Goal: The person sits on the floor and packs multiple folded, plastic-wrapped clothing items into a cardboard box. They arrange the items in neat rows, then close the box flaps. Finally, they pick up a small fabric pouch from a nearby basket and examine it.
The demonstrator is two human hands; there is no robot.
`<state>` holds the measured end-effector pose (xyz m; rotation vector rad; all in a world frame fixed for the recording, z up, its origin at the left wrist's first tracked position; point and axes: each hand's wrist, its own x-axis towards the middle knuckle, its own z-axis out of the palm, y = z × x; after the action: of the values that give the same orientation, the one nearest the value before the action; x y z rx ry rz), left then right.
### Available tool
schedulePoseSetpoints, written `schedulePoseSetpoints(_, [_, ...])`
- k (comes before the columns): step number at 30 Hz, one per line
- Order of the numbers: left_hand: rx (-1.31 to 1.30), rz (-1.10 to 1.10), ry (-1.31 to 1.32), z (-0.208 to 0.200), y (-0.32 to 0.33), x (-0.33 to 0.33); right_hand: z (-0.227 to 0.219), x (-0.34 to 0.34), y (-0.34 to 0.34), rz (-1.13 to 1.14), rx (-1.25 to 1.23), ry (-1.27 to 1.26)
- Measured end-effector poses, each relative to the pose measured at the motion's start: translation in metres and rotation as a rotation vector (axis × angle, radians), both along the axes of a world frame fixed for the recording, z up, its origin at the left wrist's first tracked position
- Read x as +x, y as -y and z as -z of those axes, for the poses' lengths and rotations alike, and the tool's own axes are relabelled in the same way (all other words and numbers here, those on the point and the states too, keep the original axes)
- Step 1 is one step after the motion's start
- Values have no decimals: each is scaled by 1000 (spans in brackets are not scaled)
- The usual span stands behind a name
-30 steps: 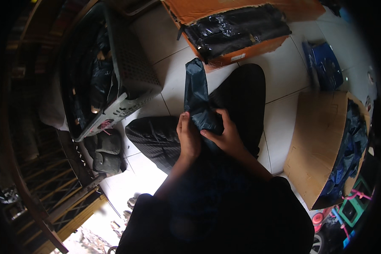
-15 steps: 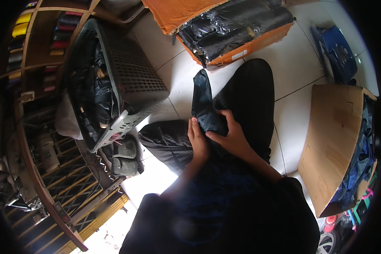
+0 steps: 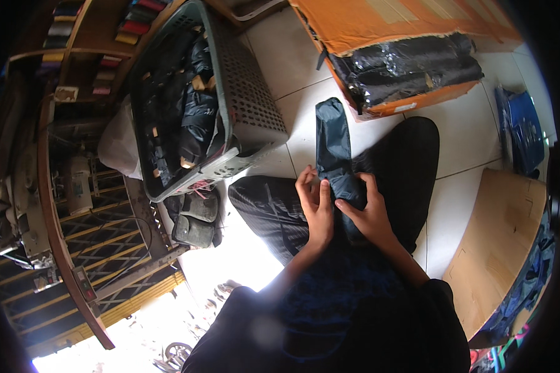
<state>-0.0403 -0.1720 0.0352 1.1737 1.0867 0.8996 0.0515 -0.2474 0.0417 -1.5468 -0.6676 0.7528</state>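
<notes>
A long, narrow bundle of shiny dark fabric [image 3: 334, 140] is held over my lap, its flatter end pointing away from me and its thicker, rolled end near my body. My left hand [image 3: 318, 208] pinches the bundle's left edge about midway, with the thumb on the cloth and the fingers bent. Around the thicker end on the right curls my right hand [image 3: 372, 214], its thumb pressing on top. Whatever lies inside the fabric is hidden.
A grey-green plastic basket [image 3: 250, 93] of similar dark bundles stands at left. Ahead is an orange-taped box [image 3: 410, 110] with plastic-wrapped dark rolls. At right are a cardboard box [image 3: 498, 242] of blue fabric and a blue package [image 3: 522, 130]. Wooden shelves [image 3: 74, 31] hold coloured spools.
The view has swung, so everything sits farther right. The bundle has straightened, its far part showing broader. My left fingers have shifted and bent more along its edge; my right hand keeps hold.
</notes>
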Motion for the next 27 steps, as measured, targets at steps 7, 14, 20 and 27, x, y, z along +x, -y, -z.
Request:
schedulePoseSetpoints(7, [760,214,-378,-12,-40,-39,-4,-5,-13,-109,10,-6])
schedulePoseSetpoints(14, [957,177,-420,-8,-59,-58,-19,-12,-25,-199,-37,-109])
schedulePoseSetpoints(20, [956,161,-371,-11,-46,-61,-22,-24,-29,-132,-40,-187])
schedulePoseSetpoints(27, [-171,60,305,-10,-47,-49,-32,-22,-33,-159,-20,331])
